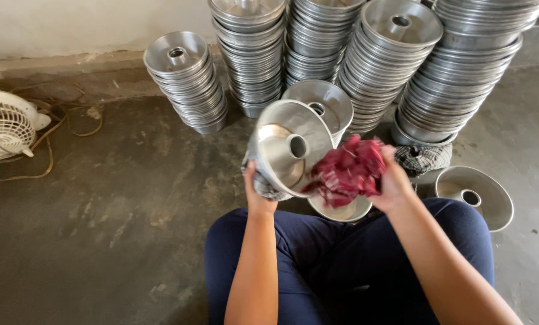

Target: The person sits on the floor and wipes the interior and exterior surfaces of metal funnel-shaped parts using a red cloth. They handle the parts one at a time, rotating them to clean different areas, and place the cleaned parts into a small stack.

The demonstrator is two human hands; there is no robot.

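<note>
My left hand (256, 191) grips a shiny metal ring-shaped cake pan (289, 149) from below, through a grey checked cloth (268, 188). The pan is tilted so its open side and centre tube face me. My right hand (392, 180) clutches a crumpled red cloth (348, 170) pressed against the pan's right rim. Both hands are raised above my lap, over my dark blue trousers (317, 253).
Tall stacks of the same pans (251, 54) line the wall ahead. One loose pan (477, 195) lies on the floor at right, another (342, 212) under my hands. A checked cloth (423, 157) lies by the stacks. A white fan (4, 123) and cables sit at left.
</note>
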